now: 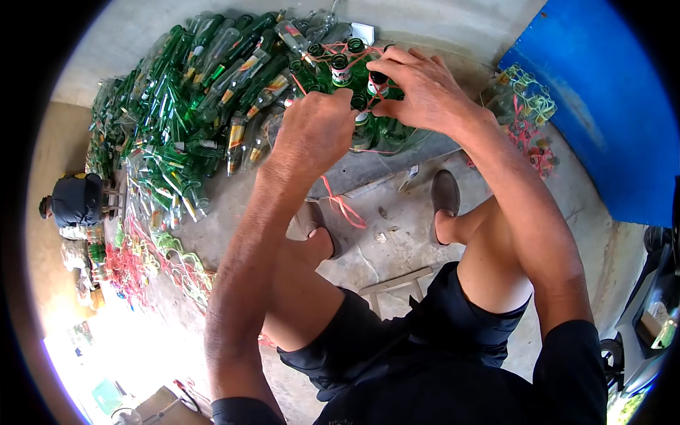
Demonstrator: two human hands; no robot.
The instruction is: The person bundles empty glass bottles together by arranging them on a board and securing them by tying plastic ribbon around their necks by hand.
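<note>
A group of upright green glass bottles (341, 74) stands in front of me, with pink plastic string (333, 48) running around their necks. My left hand (315, 127) is closed in a fist at the near left side of the group. The string enters that fist from the bottles, and a loose pink tail (341, 205) hangs below it. On the right side, my right hand (421, 88) curls its thumb and fingers around the neck of a green bottle (378, 86). Its far fingertips are partly hidden behind the bottles.
A large pile of lying bottles (191, 99) fills the left along the wall. Tangled string lies at left (134, 262) and right (531, 99). A blue panel (595, 92) stands at right. Another person (76, 200) sits far left. A low concrete ledge (389, 167) supports the bottles.
</note>
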